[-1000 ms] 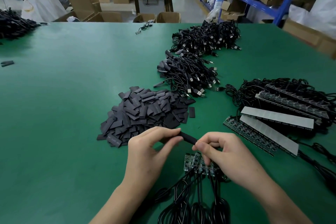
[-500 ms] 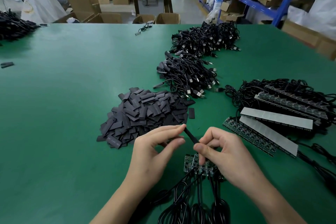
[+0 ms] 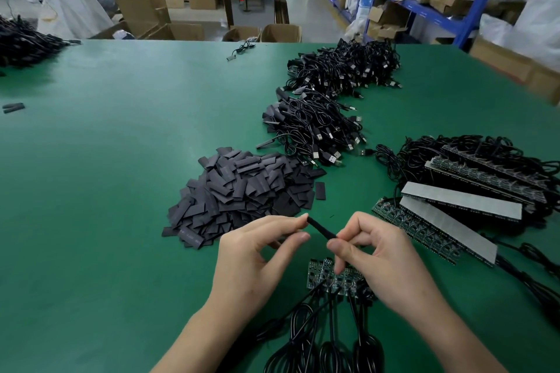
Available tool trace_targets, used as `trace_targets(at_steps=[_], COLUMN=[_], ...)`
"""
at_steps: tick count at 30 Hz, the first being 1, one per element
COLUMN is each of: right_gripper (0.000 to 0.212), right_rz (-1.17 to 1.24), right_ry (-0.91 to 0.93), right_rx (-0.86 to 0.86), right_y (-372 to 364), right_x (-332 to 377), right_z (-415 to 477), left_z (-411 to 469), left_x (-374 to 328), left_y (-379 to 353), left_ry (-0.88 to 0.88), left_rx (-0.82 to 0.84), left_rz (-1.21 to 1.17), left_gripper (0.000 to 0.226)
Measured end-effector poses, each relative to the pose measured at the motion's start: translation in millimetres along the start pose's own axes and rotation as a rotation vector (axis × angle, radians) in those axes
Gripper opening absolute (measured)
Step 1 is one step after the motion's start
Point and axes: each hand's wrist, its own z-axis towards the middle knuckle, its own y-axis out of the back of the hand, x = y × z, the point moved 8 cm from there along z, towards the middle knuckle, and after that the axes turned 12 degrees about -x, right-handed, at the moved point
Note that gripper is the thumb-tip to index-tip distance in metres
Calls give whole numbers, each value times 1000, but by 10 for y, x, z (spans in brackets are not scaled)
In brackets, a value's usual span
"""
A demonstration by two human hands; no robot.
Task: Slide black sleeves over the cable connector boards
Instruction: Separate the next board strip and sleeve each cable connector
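Pinched end to end by left hand [image 3: 257, 257] and right hand [image 3: 388, 260]: one black sleeve [image 3: 321, 227], held above connector boards [image 3: 321, 277] on green table [image 3: 121, 191] — probably best squeezed open, then lined up squarely before sliding.

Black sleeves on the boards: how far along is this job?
Seemingly done: the cable pile farther back shows flat black ends, likely sleeved. In hand: the left hand and right hand pinch one black sleeve between them, not yet on a board. Left: the bare green boards under the hands, the board strips to the right and a big sleeve heap. Much remains.
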Motion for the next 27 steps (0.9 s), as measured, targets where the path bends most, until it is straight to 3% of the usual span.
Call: trace_targets(at_steps=[2,6,11,15,18,20,24,27], right_gripper=[13,16,32,4,11,14,15,16], right_rz=[-24,-63,-199,-314,-294,-246,-164,-267], right_ry=[14,73,154,227,243,238,219,278], right_rx=[13,43,112,82,-3,-81,-196,-253], right_y=[-23,-36,88,122,150,216,331,365], right_x=[6,64,-17,-67,-80,-52,53,298], right_z=[-1,-17,46,93,99,115,211,505], left_z=[-15,-46,-46,-33,-34,-33,-49,-159], left_x=[27,219,324,398,430,453,317,266], left_y=[-16,-79,-111,-52,-65,-63,-164,-297], left_ry=[52,320,518,628,663,601,157,77], left_rx=[7,59,58,-28,10,68,353,514], left_rz=[-41,-213,-443,-542,-494,-301,309,384], left_gripper=[21,9,8,22,16,24,41,66])
